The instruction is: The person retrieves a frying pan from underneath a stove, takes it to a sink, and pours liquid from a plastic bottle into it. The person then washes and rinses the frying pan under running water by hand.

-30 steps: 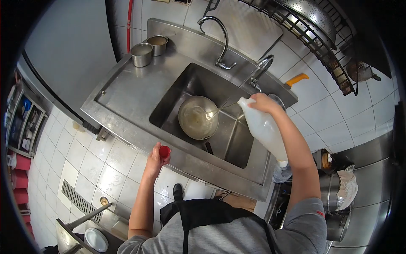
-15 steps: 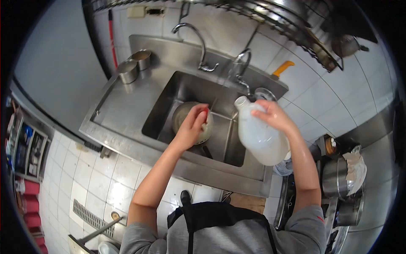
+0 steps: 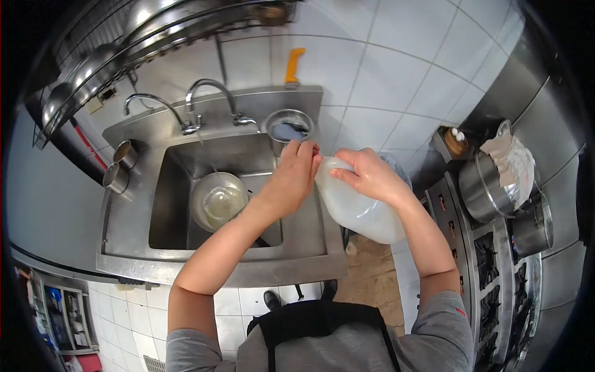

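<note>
My right hand [image 3: 370,177] grips the neck end of a large translucent white plastic jug [image 3: 365,217], which is tilted with its mouth toward the left. My left hand [image 3: 290,177] is closed at the jug's mouth, its fingers around a red cap [image 3: 316,149] that mostly hides behind them. Whether the cap is seated on the mouth I cannot tell. Below and left, a round metal pan [image 3: 218,201] with pale, foamy liquid sits in the sink basin [image 3: 176,192]. My left forearm partly covers its right side.
Two faucets [image 3: 211,87] rise behind the sink; a thin stream seems to fall toward the pan. A metal container [image 3: 290,127] stands at the back right corner. Two metal cups [image 3: 116,178] are at the left. A stove with large pots [image 3: 486,189] is on the right.
My view has swung right. My left hand, with the red cap, has moved from above the pan to the jug's mouth. The jug stays in my right hand.
</note>
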Available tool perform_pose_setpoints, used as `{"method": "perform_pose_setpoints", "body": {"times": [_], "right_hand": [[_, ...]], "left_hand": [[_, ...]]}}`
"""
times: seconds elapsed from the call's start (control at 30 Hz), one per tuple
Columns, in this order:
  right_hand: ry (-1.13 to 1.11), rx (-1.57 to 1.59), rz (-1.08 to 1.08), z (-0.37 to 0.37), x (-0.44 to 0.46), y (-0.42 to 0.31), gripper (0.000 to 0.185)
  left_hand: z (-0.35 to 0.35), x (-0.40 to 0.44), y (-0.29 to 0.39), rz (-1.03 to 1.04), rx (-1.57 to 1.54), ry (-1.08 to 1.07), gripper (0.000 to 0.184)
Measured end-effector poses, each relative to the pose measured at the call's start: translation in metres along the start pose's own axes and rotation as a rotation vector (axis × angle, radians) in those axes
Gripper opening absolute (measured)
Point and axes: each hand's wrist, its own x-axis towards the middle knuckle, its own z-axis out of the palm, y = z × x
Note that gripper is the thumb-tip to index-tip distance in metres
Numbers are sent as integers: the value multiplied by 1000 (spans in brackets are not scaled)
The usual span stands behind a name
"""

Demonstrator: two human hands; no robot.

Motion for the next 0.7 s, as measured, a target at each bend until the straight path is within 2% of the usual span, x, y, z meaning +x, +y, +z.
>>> {"method": "perform_pose_setpoints", "body": {"times": [0.03, 0.13, 0.17, 0.23, 0.33, 0.37, 0.43, 0.5, 0.53, 0.6, 0.7], "right_hand": [[10, -16, -7, -6, -7, 17, 25], [48, 38, 8, -13, -33, 75, 26], [65, 69, 15, -14, -41, 95, 26], [68, 181, 34, -11, -56, 141, 28], [47, 452, 136, 3, -79, 203, 31], [34, 555, 183, 13, -87, 221, 32], [38, 721, 232, 60, -103, 258, 34], [26, 858, 325, 107, -113, 277, 35], [2, 916, 393, 132, -113, 279, 35], [-6, 585, 325, 208, -105, 309, 32], [-53, 499, 457, 293, -72, 344, 29]], "left_hand": [[19, 9, 7, -7, 71, -12, 22], [61, 41, 44, -357, 207, -293, 21], [75, 49, 50, -338, 204, -340, 25], [100, 61, 56, -304, 199, -432, 36], [122, 59, 60, -365, 143, -429, 56], [122, 55, 57, -461, 84, -415, 75], [125, 13, 35, -601, -37, -240, 67], [133, -52, 17, -743, -27, -98, 59], [144, -95, 5, -698, 33, 33, 51], [160, -165, 14, -827, 242, 120, 45], [180, -197, 34, -835, 362, 58, 43]]}}
